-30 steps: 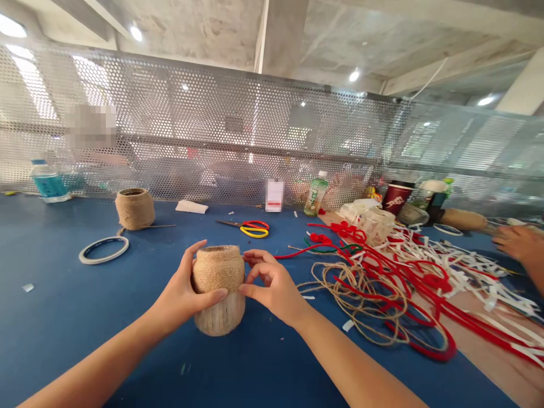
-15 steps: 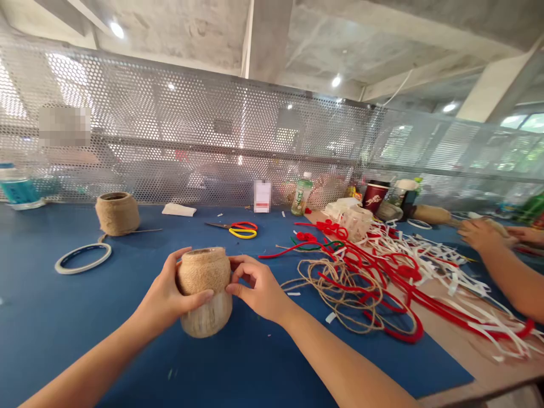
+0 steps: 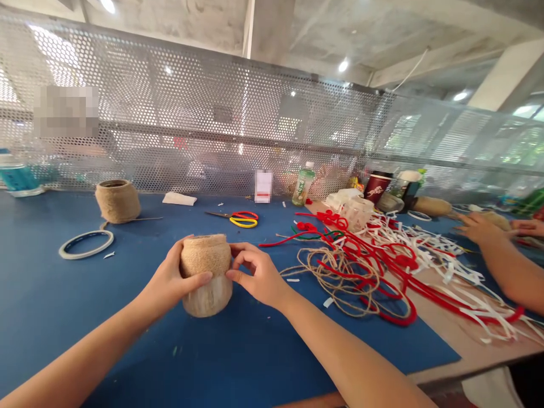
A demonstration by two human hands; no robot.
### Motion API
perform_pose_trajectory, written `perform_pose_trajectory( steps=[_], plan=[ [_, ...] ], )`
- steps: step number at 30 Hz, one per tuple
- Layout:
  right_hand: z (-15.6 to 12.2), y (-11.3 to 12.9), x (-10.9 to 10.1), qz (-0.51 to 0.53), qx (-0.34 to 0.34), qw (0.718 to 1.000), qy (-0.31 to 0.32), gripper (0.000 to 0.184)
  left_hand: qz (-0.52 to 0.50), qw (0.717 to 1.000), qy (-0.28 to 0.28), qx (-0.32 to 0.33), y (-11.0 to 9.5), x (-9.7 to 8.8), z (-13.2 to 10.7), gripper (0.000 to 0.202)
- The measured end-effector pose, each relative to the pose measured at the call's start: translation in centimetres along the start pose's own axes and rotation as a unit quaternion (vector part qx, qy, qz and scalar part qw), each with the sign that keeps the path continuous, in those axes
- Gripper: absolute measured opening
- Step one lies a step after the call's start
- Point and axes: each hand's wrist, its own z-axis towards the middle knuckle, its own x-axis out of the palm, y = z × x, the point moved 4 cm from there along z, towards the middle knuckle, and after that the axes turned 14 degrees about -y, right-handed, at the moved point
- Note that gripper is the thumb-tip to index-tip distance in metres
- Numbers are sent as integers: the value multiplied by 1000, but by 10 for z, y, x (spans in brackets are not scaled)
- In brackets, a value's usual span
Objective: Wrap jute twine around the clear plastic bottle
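A small round jar [image 3: 207, 276] stands on the blue table cover [image 3: 51, 300], its upper half wound in brown jute twine and its lower half bare. My left hand [image 3: 172, 281] wraps round the jar's left side, thumb across the front. My right hand [image 3: 257, 273] is at the jar's right side, fingers curled in a pinch against the twine edge. A loose tangle of jute twine [image 3: 340, 277] lies just right of my right hand.
Red cords [image 3: 382, 266] and white paper strips [image 3: 459, 272] cover the right side. Scissors [image 3: 238, 218], a tape ring [image 3: 86, 244], a second twine-wrapped jar [image 3: 118, 200], a green bottle [image 3: 301, 186] and cups stand further back. Another person's hands [image 3: 480, 228] work at far right. A perforated metal screen [image 3: 212, 130] backs the table.
The jar and both hands have kept their hold; my head has turned a little right, so more of the table's right edge and the other person's arm show.
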Motion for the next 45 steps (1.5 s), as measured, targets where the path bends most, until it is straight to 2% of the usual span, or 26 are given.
perform_pose_trajectory(
  steps=[3,6,15,18,22,25,30,35,40,45],
  plan=[
    [0,0,0,-8,-12,1000,-1,12,-3,1000,-9,21,2,-3,2,89],
    [0,0,0,-13,-18,1000,1,12,6,999,29,43,0,-3,3,96],
    [-3,8,1,-44,-49,998,-5,11,-3,995,68,78,-9,-3,-1,94],
    [-4,9,3,-48,-44,998,-11,11,-5,993,78,87,-10,-2,-3,97],
    [-6,10,5,-41,-29,998,-22,13,1,994,63,89,-9,-3,-3,99],
    [-8,9,6,-28,-22,999,-38,13,-6,992,78,96,-9,-2,-4,99],
    [-11,11,6,-36,-30,998,-51,13,-36,992,77,89,-11,-1,-5,102],
    [-13,17,3,-52,-69,994,-71,13,-58,994,61,65,-9,0,-6,107],
    [-13,19,2,-49,-76,993,-81,13,-97,991,83,39,-3,2,-5,109],
    [-14,16,4,-44,-77,993,-84,14,-98,990,87,42,0,2,-1,108]
  ],
)
